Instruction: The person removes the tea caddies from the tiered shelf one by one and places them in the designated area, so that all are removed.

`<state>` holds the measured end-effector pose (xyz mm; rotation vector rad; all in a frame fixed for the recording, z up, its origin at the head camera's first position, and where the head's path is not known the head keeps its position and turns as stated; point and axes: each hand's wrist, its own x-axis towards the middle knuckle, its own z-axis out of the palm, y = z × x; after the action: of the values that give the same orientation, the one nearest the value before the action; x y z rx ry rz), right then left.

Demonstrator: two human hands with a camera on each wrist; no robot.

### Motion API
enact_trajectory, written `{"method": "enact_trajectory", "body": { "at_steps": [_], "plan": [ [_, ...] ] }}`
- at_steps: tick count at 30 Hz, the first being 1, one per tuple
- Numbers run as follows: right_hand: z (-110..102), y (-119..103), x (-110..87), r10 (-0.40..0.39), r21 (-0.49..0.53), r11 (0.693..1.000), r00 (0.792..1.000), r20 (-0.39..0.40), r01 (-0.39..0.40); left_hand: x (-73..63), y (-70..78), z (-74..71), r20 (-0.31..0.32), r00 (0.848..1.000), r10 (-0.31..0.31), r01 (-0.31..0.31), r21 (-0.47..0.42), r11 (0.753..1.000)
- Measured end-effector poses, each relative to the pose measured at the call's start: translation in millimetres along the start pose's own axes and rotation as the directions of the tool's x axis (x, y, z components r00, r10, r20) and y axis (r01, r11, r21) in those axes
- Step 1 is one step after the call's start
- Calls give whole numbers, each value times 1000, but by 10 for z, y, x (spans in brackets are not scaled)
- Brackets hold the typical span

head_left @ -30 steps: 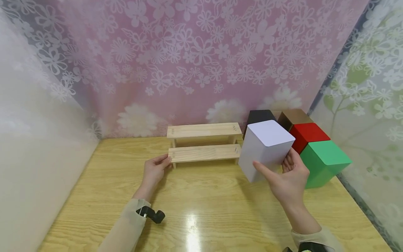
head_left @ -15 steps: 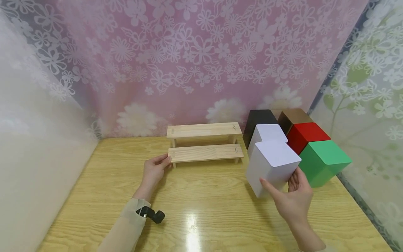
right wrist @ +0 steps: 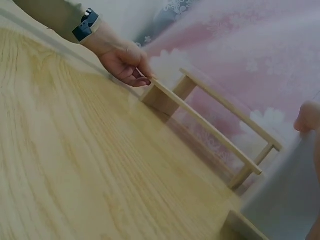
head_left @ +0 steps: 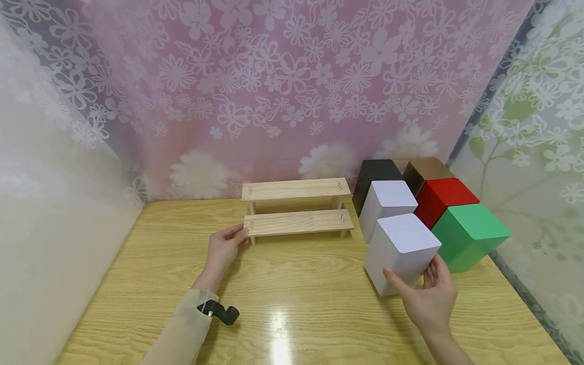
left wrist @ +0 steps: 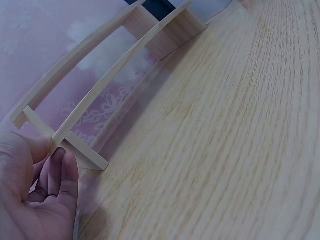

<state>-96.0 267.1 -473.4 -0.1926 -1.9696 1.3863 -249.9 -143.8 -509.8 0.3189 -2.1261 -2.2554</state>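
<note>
A two-step wooden rack [head_left: 296, 223] stands at the back middle of the table. My left hand [head_left: 223, 247] pinches the left end of its lower board; in the left wrist view, the thumb lies on top and fingers [left wrist: 69, 182] curl underneath. With my right hand [head_left: 431, 301] I grip a white box [head_left: 401, 261] by its lower front and right side. Just behind it stands a second white box [head_left: 392, 195], partly covered by the held one. The right wrist view shows only part of the held box [right wrist: 285, 195]; whether it touches the table is unclear.
Other boxes cluster at the back right: black [head_left: 374, 175], brown [head_left: 426, 170], red [head_left: 449, 195] and green [head_left: 474, 233]. A pink flowered curtain [head_left: 274, 101] hangs behind the wood-grain table [head_left: 283, 289]. Pale walls flank both sides.
My right hand has brought the held white box toward me and slightly right, uncovering the second white box behind it. The left hand stays at the rack.
</note>
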Motion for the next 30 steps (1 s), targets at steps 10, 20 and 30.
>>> {"method": "enact_trajectory", "body": {
  "at_steps": [10, 20, 30],
  "plan": [
    [-13, 152, -52, 25, -11, 1000, 999, -24, -25, -9, 17, 12, -4, 1000, -9, 9, -2, 1000],
    [42, 261, -16, 1, 62, 998, 999, -48, 2, -1, 18, 8, -10, 1000, -9, 9, -1, 1000],
    [92, 404, 58, -9, 55, 998, 998, -62, 13, 3, -9, 8, -10, 1000, -4, 4, 14, 1000]
  ]
}}
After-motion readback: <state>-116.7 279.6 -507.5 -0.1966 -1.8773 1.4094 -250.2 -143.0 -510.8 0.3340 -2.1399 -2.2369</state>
